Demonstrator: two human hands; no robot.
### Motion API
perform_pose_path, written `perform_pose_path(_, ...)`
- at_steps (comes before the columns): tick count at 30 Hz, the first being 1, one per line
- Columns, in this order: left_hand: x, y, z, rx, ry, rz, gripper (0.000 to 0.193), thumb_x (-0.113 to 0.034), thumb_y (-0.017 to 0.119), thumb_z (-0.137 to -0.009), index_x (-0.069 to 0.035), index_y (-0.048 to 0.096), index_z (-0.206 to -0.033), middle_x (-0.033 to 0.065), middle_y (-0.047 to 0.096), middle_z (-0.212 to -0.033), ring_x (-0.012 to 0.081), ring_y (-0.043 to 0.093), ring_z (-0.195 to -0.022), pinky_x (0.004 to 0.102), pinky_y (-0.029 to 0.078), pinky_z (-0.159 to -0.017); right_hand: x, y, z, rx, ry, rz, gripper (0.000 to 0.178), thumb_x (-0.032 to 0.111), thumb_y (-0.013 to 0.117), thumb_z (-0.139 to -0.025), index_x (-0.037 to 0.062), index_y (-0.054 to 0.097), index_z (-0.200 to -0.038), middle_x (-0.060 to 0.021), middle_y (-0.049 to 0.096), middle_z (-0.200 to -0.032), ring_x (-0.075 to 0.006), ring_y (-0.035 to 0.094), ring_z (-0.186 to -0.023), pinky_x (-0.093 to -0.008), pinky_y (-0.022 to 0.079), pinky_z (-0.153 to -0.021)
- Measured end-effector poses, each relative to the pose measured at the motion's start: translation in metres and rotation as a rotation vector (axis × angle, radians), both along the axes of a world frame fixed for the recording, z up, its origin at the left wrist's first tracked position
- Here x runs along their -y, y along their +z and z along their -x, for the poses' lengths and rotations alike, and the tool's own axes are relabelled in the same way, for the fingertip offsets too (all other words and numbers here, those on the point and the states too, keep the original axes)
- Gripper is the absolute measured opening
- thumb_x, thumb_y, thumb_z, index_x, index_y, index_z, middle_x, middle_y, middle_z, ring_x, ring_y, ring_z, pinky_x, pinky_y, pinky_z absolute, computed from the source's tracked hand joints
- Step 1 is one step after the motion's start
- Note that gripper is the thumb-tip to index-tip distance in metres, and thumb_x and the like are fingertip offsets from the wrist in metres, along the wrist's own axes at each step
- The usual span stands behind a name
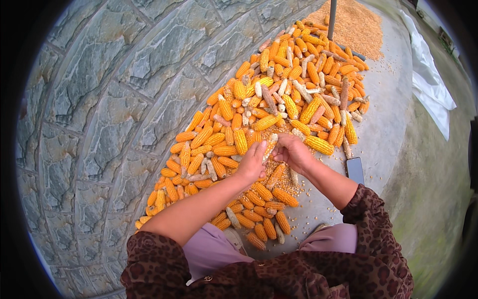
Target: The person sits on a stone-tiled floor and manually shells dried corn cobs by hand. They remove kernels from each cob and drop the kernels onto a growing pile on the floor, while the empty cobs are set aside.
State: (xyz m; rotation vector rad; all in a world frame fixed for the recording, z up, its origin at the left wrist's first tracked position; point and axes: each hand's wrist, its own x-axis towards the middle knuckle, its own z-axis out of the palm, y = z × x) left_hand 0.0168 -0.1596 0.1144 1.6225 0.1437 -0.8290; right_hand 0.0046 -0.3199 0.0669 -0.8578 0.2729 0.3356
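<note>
In front of me, above the heap, a partly stripped corn cob (pixel 270 146) stands tilted between my hands. My left hand (pixel 253 163) is closed around its left side, the thumb along it. From the right, my right hand (pixel 294 152) meets the cob with curled fingers; its fingertips are partly hidden. Pale bare patches show on the cob among the yellow kernels. Beneath both hands lie loose kernels (pixel 279 172) and whole orange corn cobs (pixel 285 197). A plump yellow cob (pixel 318 145) rests just beyond my right hand.
The long heap of corn (pixel 294 65) runs along a grey stone wall (pixel 119 94). A dark phone (pixel 355 170) lies on the concrete right of my forearm. Farther off are a pile of loose kernels (pixel 356 27), an upright pole (pixel 332 20) and a white sheet (pixel 428 84).
</note>
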Motion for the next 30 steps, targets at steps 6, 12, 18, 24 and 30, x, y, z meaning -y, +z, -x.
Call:
perform_pose_path(6,-0.001,0.003,-0.004,-0.098,-0.022,0.113,0.042,-0.049,0.033,-0.104,-0.010,0.047,-0.108,0.0012,0.044,-0.075,0.0075,0.034,-0.055,0.0239,0.036,-0.048,0.000,-0.004,0.004,0.039,0.008,-0.007,0.017,0.002,0.046,-0.085,0.0029,0.060,-0.094,-0.0043,0.060,-0.078,-0.0124,0.058,-0.066,-0.0240,0.049,-0.060)
perform_pose_path(12,-0.009,0.000,-0.009,-0.154,0.036,0.086,0.044,-0.049,0.034,-0.104,-0.009,0.042,-0.118,0.0037,0.046,-0.080,0.0079,0.035,-0.054,0.0240,0.038,-0.049,0.006,0.015,0.003,-0.062,0.024,-0.117,0.013,0.013,0.052,-0.096,0.0043,0.060,-0.101,-0.0036,0.061,-0.086,-0.0126,0.061,-0.073,-0.0242,0.050,-0.061)
perform_pose_path(18,-0.002,0.005,-0.003,-0.157,0.056,0.078,0.041,-0.049,0.035,-0.104,-0.010,0.045,-0.104,0.0014,0.045,-0.076,0.0081,0.035,-0.055,0.0246,0.037,-0.050,0.006,-0.004,0.001,-0.001,0.010,-0.127,0.011,0.015,0.057,-0.096,0.0046,0.060,-0.099,-0.0029,0.062,-0.085,-0.0131,0.064,-0.077,-0.0267,0.055,-0.069)
perform_pose_path(24,-0.005,0.004,-0.003,-0.140,0.064,0.082,0.040,-0.048,0.036,-0.104,-0.010,0.045,-0.108,0.0018,0.045,-0.077,0.0080,0.035,-0.055,0.0247,0.037,-0.049,-0.003,-0.007,0.002,0.032,-0.010,-0.123,0.014,0.018,0.055,-0.095,0.0051,0.060,-0.092,-0.0039,0.061,-0.083,-0.0129,0.062,-0.074,-0.0253,0.053,-0.068)
perform_pose_path(30,-0.004,0.001,0.001,-0.012,-0.004,-0.049,0.041,-0.046,0.035,-0.105,-0.009,0.046,-0.117,0.0018,0.043,-0.076,0.0080,0.034,-0.055,0.0239,0.036,-0.047,0.005,-0.005,-0.001,0.109,0.129,0.124,0.009,0.010,0.050,-0.090,0.0043,0.055,-0.086,-0.0074,0.058,-0.070,-0.0148,0.055,-0.056,-0.0266,0.042,-0.050)
